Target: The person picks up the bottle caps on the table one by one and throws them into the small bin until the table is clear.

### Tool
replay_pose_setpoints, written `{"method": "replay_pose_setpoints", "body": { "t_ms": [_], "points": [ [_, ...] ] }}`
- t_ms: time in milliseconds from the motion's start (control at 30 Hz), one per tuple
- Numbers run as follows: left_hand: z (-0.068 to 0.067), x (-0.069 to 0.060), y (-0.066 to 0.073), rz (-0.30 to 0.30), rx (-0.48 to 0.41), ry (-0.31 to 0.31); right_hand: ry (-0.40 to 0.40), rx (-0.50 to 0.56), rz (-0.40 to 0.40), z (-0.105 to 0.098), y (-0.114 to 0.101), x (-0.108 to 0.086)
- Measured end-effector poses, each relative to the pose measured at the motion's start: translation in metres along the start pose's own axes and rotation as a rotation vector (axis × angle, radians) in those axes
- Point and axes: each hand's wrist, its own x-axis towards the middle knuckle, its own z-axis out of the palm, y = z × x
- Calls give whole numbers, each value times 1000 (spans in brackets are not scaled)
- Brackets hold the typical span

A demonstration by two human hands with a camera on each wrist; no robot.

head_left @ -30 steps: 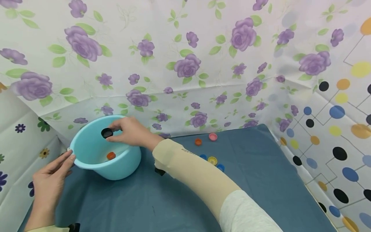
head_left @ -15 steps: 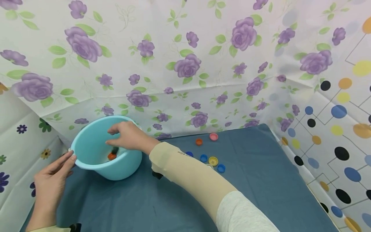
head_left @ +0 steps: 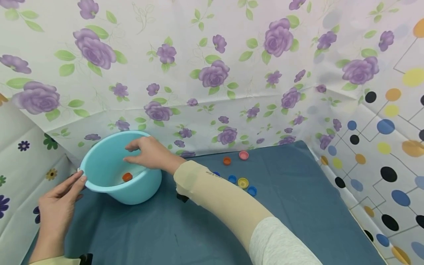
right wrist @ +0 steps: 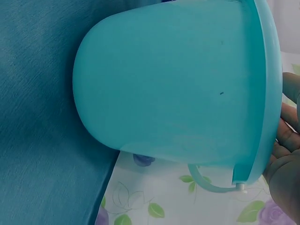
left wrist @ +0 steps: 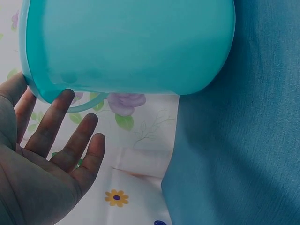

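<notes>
A light blue bucket (head_left: 139, 190) stands at the left of the cloth, its handle showing in both wrist views. My left hand (head_left: 59, 202) pinches the near left rim between thumb and fingers; the other fingers spread free beside the wall. Over the bucket's mouth hovers my right hand (head_left: 145, 152), thumb and fingers parted, holding nothing. An orange bottle cap (head_left: 127, 177) lies on the bucket's bottom. The black cap seen earlier is hidden now. In the right wrist view, the right hand (right wrist: 288, 136) shows beyond the bucket's rim.
Several caps lie on the blue cloth (head_left: 205, 228) past my right arm: an orange cap (head_left: 226, 161), a pink cap (head_left: 243, 155), a yellow cap (head_left: 243, 183) and blue caps, partly behind the sleeve. Flowered sheeting (head_left: 185, 88) rises at the back and left, dotted sheeting at right.
My right hand has let go of a black cap, which dropped into the bucket and is out of sight now. The left hand has stayed on the rim.
</notes>
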Motion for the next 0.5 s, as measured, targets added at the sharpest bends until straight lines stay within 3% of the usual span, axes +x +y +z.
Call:
{"method": "replay_pose_setpoints", "body": {
  "t_ms": [300, 500],
  "points": [
    [2, 1, -1, 16, 2, 4, 41, 42, -13, -17, 10, -10],
    [2, -1, 0, 9, 6, 11, 131, 77, -52, -38, 27, -26]
  ]
}}
